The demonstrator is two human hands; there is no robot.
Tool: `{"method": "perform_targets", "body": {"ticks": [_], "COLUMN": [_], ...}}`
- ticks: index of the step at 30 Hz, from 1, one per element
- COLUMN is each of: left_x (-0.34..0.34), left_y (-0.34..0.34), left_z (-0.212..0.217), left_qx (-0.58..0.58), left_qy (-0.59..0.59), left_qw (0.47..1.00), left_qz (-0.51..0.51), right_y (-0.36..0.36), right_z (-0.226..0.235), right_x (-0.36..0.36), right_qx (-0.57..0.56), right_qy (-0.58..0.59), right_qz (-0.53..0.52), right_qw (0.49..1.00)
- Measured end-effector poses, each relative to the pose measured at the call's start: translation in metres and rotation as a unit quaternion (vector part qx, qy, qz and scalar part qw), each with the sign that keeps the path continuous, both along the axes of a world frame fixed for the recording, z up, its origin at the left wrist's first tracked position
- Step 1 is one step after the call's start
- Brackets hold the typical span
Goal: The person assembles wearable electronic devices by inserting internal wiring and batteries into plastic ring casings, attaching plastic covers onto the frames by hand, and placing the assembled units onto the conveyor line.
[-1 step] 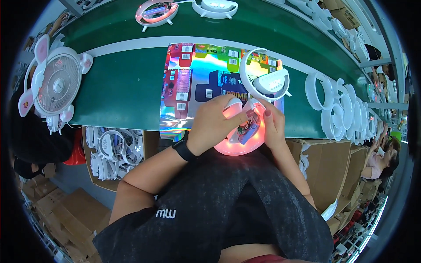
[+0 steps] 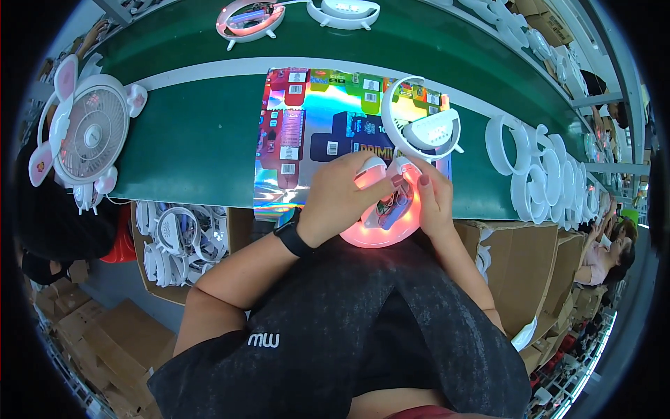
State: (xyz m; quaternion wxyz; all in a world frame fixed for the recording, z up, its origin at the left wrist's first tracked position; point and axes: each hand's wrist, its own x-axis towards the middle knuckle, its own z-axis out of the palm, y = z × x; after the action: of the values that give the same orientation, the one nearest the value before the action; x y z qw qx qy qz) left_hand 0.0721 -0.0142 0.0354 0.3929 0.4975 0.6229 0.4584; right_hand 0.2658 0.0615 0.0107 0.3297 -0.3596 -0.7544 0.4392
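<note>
Close to my body, both hands hold a round plastic ring housing (image 2: 381,237) that glows pinkish red. Inside its open middle lie thin wires and a purple-blue cylinder, perhaps a battery (image 2: 396,215). My left hand (image 2: 342,192) grips the housing's left side, its thumb reaching over the wires. Around the right side curls my right hand (image 2: 434,199), fingers at the upper rim; their tips are partly hidden. Just beyond, a white ring part with a grilled half-round panel (image 2: 433,130) rests on a shiny printed cardboard sheet (image 2: 321,126).
A white fan with pink-eared trim (image 2: 93,136) stands at the left. Several white rings (image 2: 513,145) line the right of the green table (image 2: 188,153). Below it are boxes of white parts (image 2: 183,237) and a cardboard box (image 2: 520,262). A lit ring (image 2: 250,28) lies on the far belt.
The watch screen on my left wrist has lit up. My hands and the glowing housing have stayed in practically the same place.
</note>
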Motion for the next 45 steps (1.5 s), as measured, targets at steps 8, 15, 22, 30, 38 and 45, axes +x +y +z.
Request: {"method": "perform_targets", "body": {"ticks": [8,15,22,30,38,45], "left_x": [-0.003,-0.026,-0.031,-0.031,-0.031,-0.03], "left_y": [0.007,0.027,0.012,0.007,0.009,0.012], "left_z": [-0.014,-0.043,-0.071,-0.074,-0.072,-0.07], "left_qx": [-0.055,0.096,0.061,0.063,0.064,0.078], "left_qy": [-0.096,-0.003,0.373,0.432,0.429,0.427], "left_qw": [0.994,0.995,0.925,0.9,0.901,0.901], "left_qz": [-0.011,0.025,0.031,0.011,0.013,0.008], "right_y": [0.001,0.045,0.148,0.298,0.376,0.405], "right_z": [-0.007,-0.01,-0.028,-0.02,-0.024,-0.039], "right_x": [-0.005,-0.021,-0.033,-0.01,0.048,0.074], "right_qx": [-0.047,-0.196,-0.237,-0.224,-0.312,-0.095], "right_qy": [-0.021,-0.06,-0.001,-0.004,0.138,0.196], "right_qz": [-0.008,-0.041,-0.197,-0.339,-0.412,-0.536], "right_qw": [0.999,0.978,0.951,0.914,0.845,0.815]}}
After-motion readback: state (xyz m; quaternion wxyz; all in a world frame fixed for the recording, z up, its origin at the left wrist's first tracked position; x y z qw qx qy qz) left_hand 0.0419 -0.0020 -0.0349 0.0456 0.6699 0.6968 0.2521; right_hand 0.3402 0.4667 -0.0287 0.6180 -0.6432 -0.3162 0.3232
